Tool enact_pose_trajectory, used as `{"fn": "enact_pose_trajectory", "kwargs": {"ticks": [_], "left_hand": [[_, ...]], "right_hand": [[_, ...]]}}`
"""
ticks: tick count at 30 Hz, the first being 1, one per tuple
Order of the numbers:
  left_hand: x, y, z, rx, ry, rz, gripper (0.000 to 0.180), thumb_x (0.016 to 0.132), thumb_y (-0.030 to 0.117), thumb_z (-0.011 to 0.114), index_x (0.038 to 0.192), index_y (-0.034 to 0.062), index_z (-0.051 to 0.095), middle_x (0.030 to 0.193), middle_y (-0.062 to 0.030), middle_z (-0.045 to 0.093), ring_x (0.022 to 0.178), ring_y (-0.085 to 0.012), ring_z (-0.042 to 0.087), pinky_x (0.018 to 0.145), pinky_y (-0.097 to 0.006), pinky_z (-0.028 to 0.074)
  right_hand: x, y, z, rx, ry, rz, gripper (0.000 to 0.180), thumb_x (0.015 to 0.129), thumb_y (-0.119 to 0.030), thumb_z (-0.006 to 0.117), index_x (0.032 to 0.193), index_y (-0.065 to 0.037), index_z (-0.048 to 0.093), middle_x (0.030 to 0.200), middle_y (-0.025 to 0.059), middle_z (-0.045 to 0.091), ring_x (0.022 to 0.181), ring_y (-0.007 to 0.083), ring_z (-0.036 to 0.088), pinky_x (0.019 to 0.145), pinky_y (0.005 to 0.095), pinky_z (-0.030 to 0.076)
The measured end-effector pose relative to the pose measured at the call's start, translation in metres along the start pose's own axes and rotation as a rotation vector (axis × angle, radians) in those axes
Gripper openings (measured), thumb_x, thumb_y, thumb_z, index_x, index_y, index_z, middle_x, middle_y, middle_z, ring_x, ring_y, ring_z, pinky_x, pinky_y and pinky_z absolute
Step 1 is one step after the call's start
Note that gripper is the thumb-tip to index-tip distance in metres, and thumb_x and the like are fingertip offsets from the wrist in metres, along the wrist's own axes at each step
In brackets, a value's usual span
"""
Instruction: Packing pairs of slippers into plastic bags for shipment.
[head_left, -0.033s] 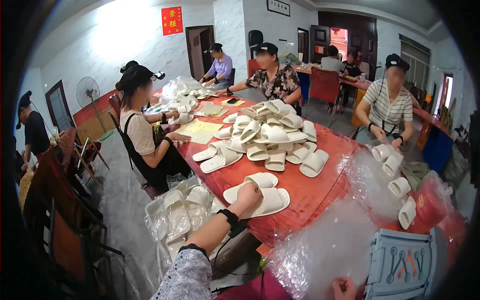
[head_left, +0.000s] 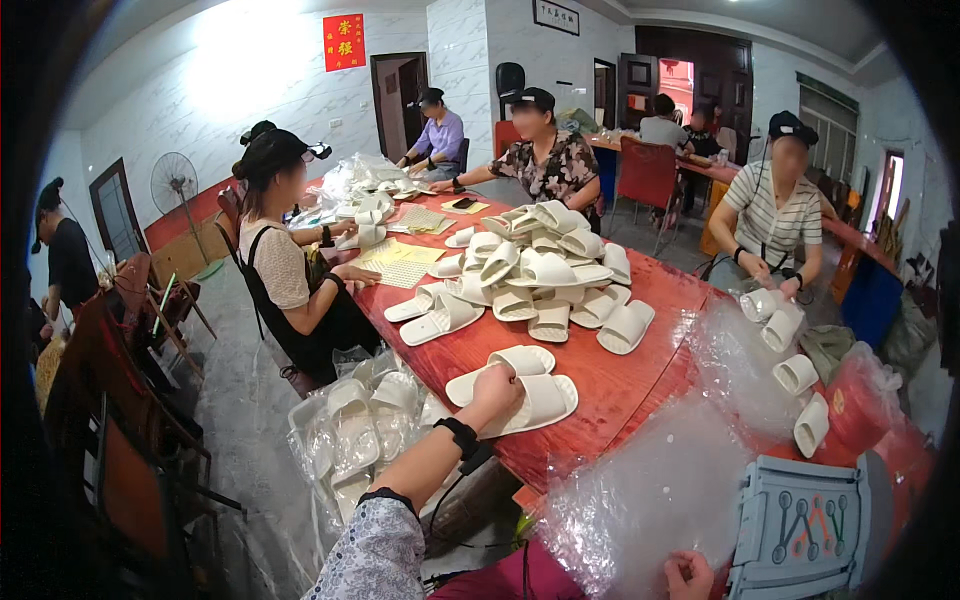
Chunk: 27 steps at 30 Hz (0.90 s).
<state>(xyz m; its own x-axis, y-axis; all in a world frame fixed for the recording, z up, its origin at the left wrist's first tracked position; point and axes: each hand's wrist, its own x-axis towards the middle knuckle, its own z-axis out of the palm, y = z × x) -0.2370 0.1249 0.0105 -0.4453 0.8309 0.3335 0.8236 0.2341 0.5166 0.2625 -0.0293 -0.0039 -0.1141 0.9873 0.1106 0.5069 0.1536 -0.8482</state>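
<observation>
A pair of cream slippers (head_left: 547,400) lies side by side at the near edge of the red table. My left hand (head_left: 497,393) is closed on the pair where the two straps meet; its fingertips are partly hidden. At the lower edge, my right hand (head_left: 690,576) has curled fingers pinched at the border of a clear plastic bag (head_left: 640,490). That bag lies flat and wrinkled over the near table corner. Beyond the pair rises a big heap of cream slippers (head_left: 545,265), with another pair (head_left: 440,318) at its left.
Bagged slippers (head_left: 355,430) stand below the table's left edge. At the right are a grey-blue folding stool (head_left: 800,525), a red bag (head_left: 862,400) and loose slippers (head_left: 812,425). Co-workers sit around the red table (head_left: 640,390); one person's hands rest near yellow sheets (head_left: 400,265).
</observation>
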Motion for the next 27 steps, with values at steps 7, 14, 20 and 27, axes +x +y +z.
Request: {"fn": "enact_pose_trajectory", "kwargs": {"ticks": [7, 14, 20, 27], "left_hand": [[-0.052, 0.042, -0.05, -0.175, 0.095, 0.051, 0.026, 0.072, 0.027, 0.07, 0.072, 0.0009, 0.069, 0.073, -0.0209, 0.065, 0.073, -0.0382, 0.066, 0.07, -0.046, 0.054], [-0.097, 0.139, -0.066, -0.494, 0.108, 0.259, 0.019, 0.071, 0.018, 0.067, 0.072, -0.001, 0.066, 0.07, -0.0202, 0.064, 0.066, -0.0372, 0.064, 0.062, -0.043, 0.052], [-0.142, 0.214, -0.001, -0.642, -0.038, 0.294, 0.02, 0.074, 0.017, 0.069, 0.071, -0.0015, 0.065, 0.065, -0.0206, 0.061, 0.063, -0.0376, 0.063, 0.059, -0.044, 0.049], [-0.189, 0.253, 0.033, -0.776, -0.35, 0.282, 0.031, 0.077, 0.023, 0.073, 0.095, -0.0017, 0.067, 0.087, -0.0212, 0.066, 0.078, -0.0363, 0.066, 0.07, -0.043, 0.052]], "right_hand": [[-0.001, 0.029, 0.014, 0.187, 0.033, 0.081, 0.019, 0.083, -0.004, 0.071, 0.1, 0.0, 0.064, 0.079, -0.0031, 0.059, 0.064, 0.0039, 0.049, 0.06, 0.0192, 0.04], [-0.015, -0.025, 0.009, 0.006, 0.064, -0.005, 0.035, 0.079, -0.014, 0.078, 0.109, -0.002, 0.065, 0.091, 0.0087, 0.067, 0.076, 0.018, 0.064, 0.067, 0.0298, 0.052], [-0.011, -0.058, 0.018, 0.201, -0.13, -0.153, 0.072, 0.081, -0.013, 0.076, 0.142, -0.003, 0.039, 0.115, 0.0119, 0.063, 0.092, 0.015, 0.063, 0.074, 0.0266, 0.052], [0.026, -0.022, 0.014, 0.518, 0.05, -0.094, 0.051, 0.094, -0.005, 0.055, 0.14, 0.003, 0.035, 0.125, 0.0153, 0.058, 0.112, 0.0187, 0.057, 0.095, 0.0323, 0.046]]}}
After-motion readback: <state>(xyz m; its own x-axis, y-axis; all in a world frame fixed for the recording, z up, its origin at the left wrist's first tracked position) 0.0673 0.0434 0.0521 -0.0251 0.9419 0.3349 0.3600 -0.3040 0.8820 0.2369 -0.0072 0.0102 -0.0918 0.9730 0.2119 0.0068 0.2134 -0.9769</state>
